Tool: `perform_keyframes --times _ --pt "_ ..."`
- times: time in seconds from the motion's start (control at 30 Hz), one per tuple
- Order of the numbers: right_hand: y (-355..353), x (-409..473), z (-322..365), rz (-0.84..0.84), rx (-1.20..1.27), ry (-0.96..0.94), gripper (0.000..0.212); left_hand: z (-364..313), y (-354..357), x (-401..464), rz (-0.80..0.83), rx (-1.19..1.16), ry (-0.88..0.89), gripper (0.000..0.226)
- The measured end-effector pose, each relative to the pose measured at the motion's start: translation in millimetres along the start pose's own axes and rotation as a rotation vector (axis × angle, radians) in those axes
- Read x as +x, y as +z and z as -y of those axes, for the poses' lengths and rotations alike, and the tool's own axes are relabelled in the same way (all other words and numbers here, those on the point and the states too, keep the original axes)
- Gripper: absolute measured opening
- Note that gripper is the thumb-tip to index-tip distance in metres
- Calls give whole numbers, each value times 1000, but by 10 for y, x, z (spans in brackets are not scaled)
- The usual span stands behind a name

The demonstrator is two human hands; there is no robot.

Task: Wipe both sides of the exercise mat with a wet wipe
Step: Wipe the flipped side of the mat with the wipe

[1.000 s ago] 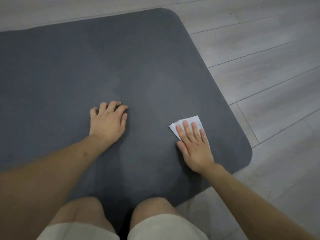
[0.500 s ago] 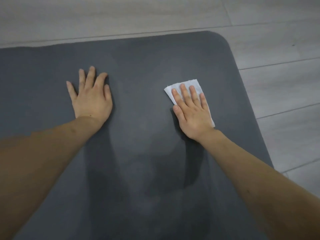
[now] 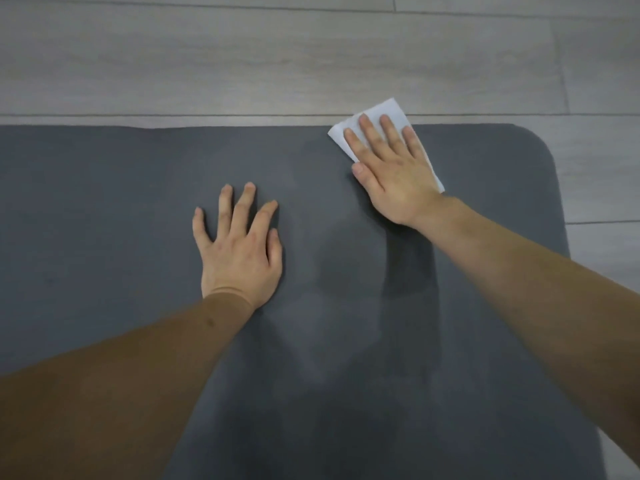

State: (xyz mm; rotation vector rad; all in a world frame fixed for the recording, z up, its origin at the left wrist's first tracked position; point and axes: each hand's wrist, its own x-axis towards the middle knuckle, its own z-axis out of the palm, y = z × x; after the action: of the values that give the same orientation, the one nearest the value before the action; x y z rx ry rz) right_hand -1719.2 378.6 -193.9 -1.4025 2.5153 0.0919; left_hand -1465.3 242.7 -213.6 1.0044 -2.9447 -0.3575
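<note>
A dark grey exercise mat (image 3: 104,209) lies flat on the floor and fills most of the view; its far edge and rounded far right corner show. My right hand (image 3: 394,171) lies flat, fingers spread, pressing a folded white wet wipe (image 3: 384,110) onto the mat at its far edge. The wipe's far end sticks out over the floor. My left hand (image 3: 240,247) rests palm down on the mat's middle, fingers spread, holding nothing. Faint wipe streaks show on the mat between my arms.
Light grey wood-look floor planks (image 3: 277,57) run beyond the mat's far edge and along its right side (image 3: 602,168). Nothing else stands on the floor in view.
My right hand has pushed the wipe forward from the mat's near right part to its far edge. My left hand has shifted forward on the mat. My knees are out of view.
</note>
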Motion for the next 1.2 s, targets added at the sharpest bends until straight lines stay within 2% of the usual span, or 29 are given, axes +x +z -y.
perform_keyframes --times 0.23,0.3,0.63,0.8,1.2 --pt "89 -620 166 88 -66 -403 59 5 -14 -11 -2 10 1 48" --pt "104 -746 147 116 -43 -459 57 10 -8 -17 -6 20 1 49" --pt "-115 430 460 65 -36 -373 56 21 -7 -15 -13 31 14 51" --pt "-43 29 436 51 -2 -505 59 13 -28 -19 0 26 19 55" --pt "298 -1247 724 46 268 -490 50 43 0 -61 -42 -106 32 50"
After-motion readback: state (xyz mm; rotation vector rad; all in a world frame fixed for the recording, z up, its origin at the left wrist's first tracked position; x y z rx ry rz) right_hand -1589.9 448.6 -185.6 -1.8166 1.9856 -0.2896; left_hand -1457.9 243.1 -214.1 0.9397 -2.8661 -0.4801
